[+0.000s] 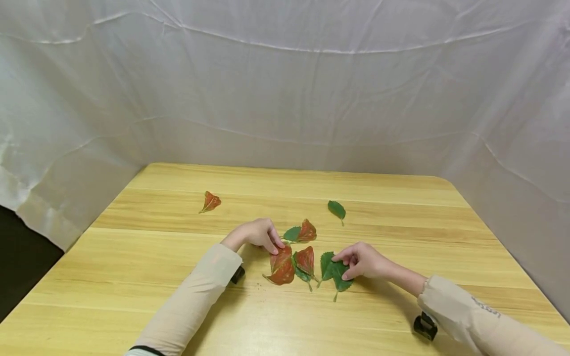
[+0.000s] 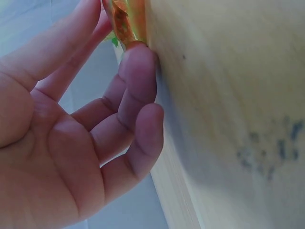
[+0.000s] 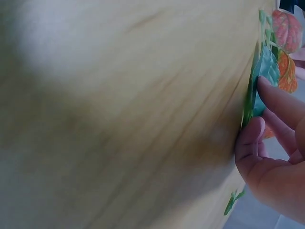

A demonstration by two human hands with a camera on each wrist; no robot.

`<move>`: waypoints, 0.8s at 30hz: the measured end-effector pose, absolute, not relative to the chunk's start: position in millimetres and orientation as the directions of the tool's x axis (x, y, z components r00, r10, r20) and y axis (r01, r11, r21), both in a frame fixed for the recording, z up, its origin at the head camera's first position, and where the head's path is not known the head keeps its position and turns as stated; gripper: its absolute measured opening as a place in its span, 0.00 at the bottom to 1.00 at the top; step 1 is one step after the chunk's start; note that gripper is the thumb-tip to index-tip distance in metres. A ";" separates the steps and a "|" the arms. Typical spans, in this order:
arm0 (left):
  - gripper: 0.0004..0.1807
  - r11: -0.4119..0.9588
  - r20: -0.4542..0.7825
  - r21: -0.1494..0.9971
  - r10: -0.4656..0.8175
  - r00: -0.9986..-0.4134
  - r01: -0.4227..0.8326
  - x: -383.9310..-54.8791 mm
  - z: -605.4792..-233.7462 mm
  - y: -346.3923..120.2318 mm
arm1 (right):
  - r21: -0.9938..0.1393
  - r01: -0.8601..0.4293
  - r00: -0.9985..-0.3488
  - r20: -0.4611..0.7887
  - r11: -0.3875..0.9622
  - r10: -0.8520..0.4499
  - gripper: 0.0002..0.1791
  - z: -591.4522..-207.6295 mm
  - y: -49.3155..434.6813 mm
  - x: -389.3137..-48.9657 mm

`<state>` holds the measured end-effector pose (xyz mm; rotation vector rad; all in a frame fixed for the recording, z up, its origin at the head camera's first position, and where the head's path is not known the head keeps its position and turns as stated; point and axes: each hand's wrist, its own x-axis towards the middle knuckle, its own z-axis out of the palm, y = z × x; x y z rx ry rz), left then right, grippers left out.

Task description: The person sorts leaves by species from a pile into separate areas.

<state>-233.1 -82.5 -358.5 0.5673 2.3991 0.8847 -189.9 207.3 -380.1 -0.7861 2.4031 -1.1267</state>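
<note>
In the head view my left hand [image 1: 260, 234] reaches down to the red leaves left of the middle. Its thumb and fingertips pinch the upper edge of a red leaf [image 1: 283, 269]; the left wrist view shows part of that red leaf [image 2: 127, 21] at the fingertips. My right hand [image 1: 365, 261] pinches a dark green leaf [image 1: 340, 278] between thumb and fingers, seen also as a green leaf [image 3: 268, 69] in the right wrist view. This leaf overlaps another green leaf [image 1: 326, 264]. Between the hands, a smaller red leaf [image 1: 306, 259] lies partly over a green leaf [image 1: 303, 275].
Just beyond the hands, a red leaf [image 1: 308, 231] and a green leaf [image 1: 292, 234] lie together. Farther back are a lone red leaf [image 1: 211, 201] at left and a lone green leaf [image 1: 336, 209]. Pale curtains [image 1: 285, 99] enclose the wooden table [image 1: 133, 277].
</note>
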 end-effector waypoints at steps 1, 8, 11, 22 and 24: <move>0.09 0.692 -0.324 0.695 0.542 -0.776 0.194 -232.9 -358.0 -82.7 | -0.780 -0.336 -0.776 -0.090 0.529 -0.625 0.20 -380.1 207.1 -189.6; 0.09 0.643 -0.293 0.736 0.585 -0.756 0.213 -235.2 -357.3 -86.4 | -0.770 -0.356 -0.772 -0.077 0.530 -0.631 0.20 -378.3 206.2 -188.2; 0.09 0.618 -0.264 0.752 0.601 -0.754 0.230 -236.9 -356.5 -87.3 | -0.769 -0.356 -0.771 -0.079 0.531 -0.631 0.20 -378.2 206.2 -188.3; 0.07 0.591 -0.116 0.748 0.566 -0.816 0.303 -239.3 -348.2 -80.3 | -0.771 -0.353 -0.772 -0.081 0.531 -0.631 0.19 -380.6 206.1 -188.7; 0.07 0.583 -0.109 0.756 0.560 -0.822 0.297 -240.0 -346.2 -76.2 | -0.773 -0.350 -0.772 -0.082 0.529 -0.631 0.19 -380.5 206.2 -188.5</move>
